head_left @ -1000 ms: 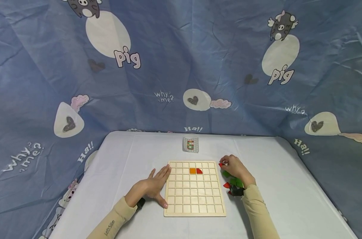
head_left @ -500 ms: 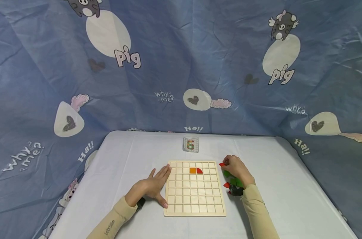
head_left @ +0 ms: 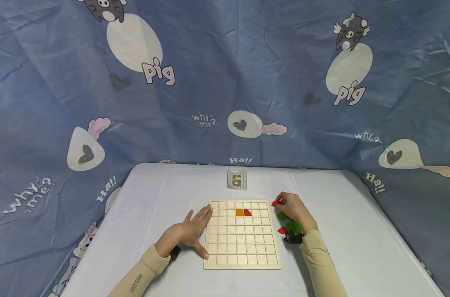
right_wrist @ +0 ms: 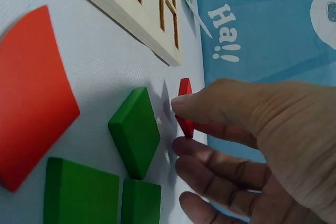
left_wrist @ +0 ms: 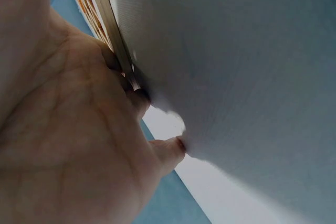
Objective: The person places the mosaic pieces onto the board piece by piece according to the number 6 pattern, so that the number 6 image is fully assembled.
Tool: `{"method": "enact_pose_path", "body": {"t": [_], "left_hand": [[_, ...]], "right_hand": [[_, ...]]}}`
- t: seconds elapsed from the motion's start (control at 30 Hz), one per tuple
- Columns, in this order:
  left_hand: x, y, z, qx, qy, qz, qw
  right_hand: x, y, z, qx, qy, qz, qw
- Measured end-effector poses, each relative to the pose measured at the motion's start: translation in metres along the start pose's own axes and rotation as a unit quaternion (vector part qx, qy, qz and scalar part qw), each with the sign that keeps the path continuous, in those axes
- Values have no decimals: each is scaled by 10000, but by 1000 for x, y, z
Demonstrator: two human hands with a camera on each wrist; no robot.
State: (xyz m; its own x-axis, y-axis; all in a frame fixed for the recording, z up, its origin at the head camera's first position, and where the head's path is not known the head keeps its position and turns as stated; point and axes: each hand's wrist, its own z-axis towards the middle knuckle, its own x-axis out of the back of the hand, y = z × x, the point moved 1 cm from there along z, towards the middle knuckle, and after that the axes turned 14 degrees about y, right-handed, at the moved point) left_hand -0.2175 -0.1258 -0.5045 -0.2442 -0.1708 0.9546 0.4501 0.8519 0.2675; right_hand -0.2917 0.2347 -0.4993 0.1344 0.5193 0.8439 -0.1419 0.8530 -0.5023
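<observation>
Since one second ago: red wedge (head_left: pixel 275 203) shows more fully in right hand (head_left: pixel 292 207); left hand (head_left: pixel 192 229) unmoved, straight fingers along left edge of board (head_left: pixel 241 238), gripping nothing. Right grip: thumb and finger pinching wedge, just beside board's far right corner. Right wrist view reveals three green pieces (right_wrist: pixel 136 132), partly hidden in head view, plus one red piece (right_wrist: pixel 37 98) on table (head_left: pixel 165 198). Board bears two pieces: one orange square (head_left: pixel 239 212), one red quarter-round (head_left: pixel 247 213). Beyond: one grid card (head_left: pixel 237 180).
</observation>
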Motion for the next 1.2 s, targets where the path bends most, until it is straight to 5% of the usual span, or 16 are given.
{"method": "enact_pose_path", "body": {"t": [0.53,1.2], "left_hand": [[1,1,0,2,10,48,10000],[0,1,-1,-87,6,-6,10000]], "right_hand": [[6,-35,-3,471,280,290,9981],[-27,-88,-13,1298,-73,335,9909]]}}
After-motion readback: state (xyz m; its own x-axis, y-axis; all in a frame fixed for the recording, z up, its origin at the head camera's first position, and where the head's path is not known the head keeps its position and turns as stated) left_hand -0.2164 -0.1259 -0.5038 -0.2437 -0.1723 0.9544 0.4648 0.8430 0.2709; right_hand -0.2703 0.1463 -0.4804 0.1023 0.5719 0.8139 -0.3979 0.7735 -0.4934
